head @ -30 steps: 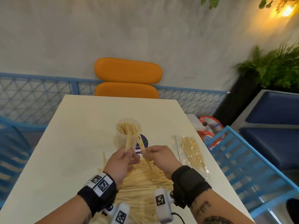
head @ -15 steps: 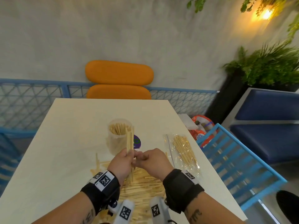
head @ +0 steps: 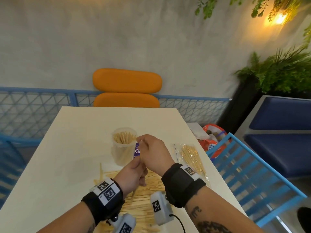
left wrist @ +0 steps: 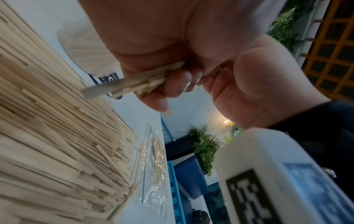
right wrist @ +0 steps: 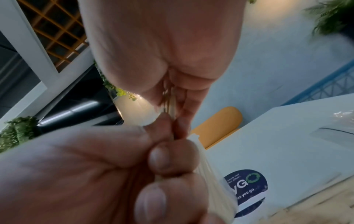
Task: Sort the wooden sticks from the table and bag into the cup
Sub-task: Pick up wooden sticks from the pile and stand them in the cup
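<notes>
Fingers (left wrist: 173, 84) of the left hand (head: 133, 175) are curling round a small bundle of sticks (left wrist: 134, 84); the right hand (head: 153, 152) is pinching sticks beside the cup (head: 123, 145).

Only the left wrist view is showing that bundle, hidden in the head view. The cup is standing mid-table (head: 67, 148), behind the loose pile (head: 148, 199) toward the near edge, the bag (head: 191, 157) lying by the right edge.

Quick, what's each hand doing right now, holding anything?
Left hand: grips a small bundle of wooden sticks.
Right hand: pinches the sticks' upper ends.
</notes>
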A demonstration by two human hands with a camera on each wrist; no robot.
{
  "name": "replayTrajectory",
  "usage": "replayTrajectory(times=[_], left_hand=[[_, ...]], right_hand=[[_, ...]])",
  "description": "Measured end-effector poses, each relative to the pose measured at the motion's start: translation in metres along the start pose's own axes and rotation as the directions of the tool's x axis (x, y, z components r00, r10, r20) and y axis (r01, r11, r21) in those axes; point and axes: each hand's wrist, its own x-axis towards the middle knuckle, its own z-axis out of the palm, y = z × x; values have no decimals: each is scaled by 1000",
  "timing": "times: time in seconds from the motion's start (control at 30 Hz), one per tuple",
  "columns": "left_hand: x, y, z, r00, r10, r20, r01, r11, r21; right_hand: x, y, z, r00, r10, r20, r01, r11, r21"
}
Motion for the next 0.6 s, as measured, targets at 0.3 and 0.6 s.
replayTrajectory(times=[0.3, 0.6], left_hand=[[10, 24, -21, 970, 43, -238, -113, 951, -287], [7, 40, -24, 956, 27, -291, -140, 916, -375]], right_hand=[[-15, 7, 1, 974, 104, 200, -183, 883, 433], [-51, 21, 36, 923, 90, 374, -298, 780, 550]])
